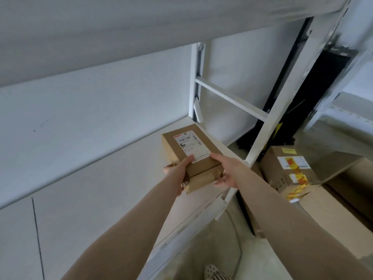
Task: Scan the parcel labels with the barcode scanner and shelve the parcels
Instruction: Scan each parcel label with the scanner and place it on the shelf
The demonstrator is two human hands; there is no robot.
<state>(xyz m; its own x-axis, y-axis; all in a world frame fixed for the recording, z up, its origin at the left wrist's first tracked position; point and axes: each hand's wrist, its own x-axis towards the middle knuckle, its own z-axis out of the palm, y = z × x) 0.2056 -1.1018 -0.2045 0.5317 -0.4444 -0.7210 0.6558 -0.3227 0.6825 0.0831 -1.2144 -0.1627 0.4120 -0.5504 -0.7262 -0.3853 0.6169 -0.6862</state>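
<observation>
Both hands grasp the near end of a brown parcel [191, 158], label [188, 145] up, over the right end of a white shelf [96, 199]. The left hand [177, 174] grips its left edge, thumb on top. The right hand [224, 170] grips its right edge; another taped box [286, 174] sits on the floor.

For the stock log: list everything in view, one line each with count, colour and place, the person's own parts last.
parcel: one, brown cardboard, held over the shelf's right end.
label: one, white, on the parcel's top face.
shelf: one, off-white board, lower left.
rack frame: one, white metal, right of the shelf.
large box: one, brown with yellow-red tape, on the floor at right.
shoe: one, pale and spotted, bottom edge.
left hand: grips the parcel's near left corner.
right hand: grips the parcel's near right side.
</observation>
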